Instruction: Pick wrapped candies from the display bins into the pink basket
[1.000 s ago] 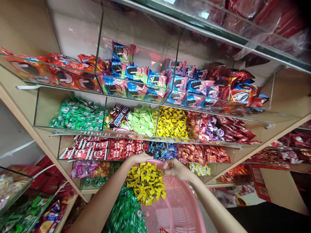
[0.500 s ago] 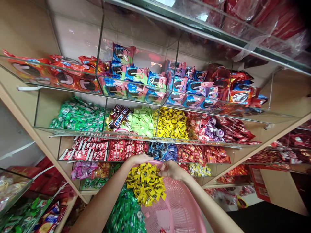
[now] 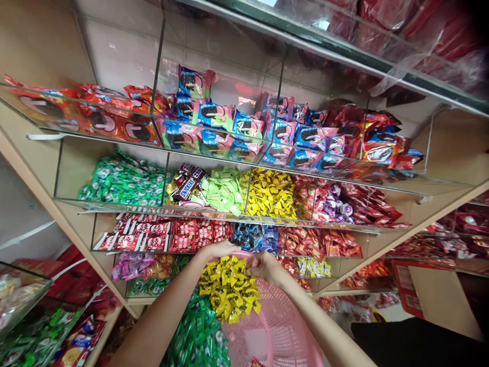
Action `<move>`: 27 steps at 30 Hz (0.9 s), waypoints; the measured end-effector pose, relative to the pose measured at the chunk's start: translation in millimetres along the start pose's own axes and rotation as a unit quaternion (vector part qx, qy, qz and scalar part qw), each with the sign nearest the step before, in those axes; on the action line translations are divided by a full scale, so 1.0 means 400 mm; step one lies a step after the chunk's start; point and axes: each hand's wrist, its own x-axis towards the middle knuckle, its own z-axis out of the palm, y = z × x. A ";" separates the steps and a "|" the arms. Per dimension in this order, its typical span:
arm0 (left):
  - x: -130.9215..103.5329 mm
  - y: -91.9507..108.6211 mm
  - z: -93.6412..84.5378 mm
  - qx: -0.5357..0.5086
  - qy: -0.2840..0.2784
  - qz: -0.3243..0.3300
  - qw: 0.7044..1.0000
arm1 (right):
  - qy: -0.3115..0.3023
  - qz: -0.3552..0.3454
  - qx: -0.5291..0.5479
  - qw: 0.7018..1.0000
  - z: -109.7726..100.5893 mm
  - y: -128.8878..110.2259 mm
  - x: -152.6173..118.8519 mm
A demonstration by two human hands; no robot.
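Observation:
A pink plastic basket [image 3: 284,311] with holes in its wall is in front of me at the bottom of the head view. My left hand [image 3: 220,250] is closed on its far rim, with the fingertips partly hidden. On the same rim, to the right, my right hand [image 3: 266,268] is closed with thumb and fingers pinching the edge. Between my hands, a heap of yellow wrapped candies [image 3: 231,290] lies in the basket. Green wrapped candies [image 3: 200,329] fill its left side, partly covered by my left forearm. A bit of red wrapper shows at the bottom.
Shelves with glass dividers [image 3: 167,178] rise ahead. They hold green candies [image 3: 126,181], Snickers bars [image 3: 187,186], yellow candies [image 3: 270,196] and blue cookie packs [image 3: 214,116]. A glass-fronted bin [image 3: 23,295] stands at the left. An open cardboard box [image 3: 439,298] is at the right.
Both hands keep their hold on the basket rim. The view has shifted very slightly; the candies in the basket look the same.

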 end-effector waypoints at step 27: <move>0.015 -0.028 0.007 -0.096 -0.026 -0.006 0.995 | 0.062 0.064 -0.199 0.976 -0.382 -0.103 0.180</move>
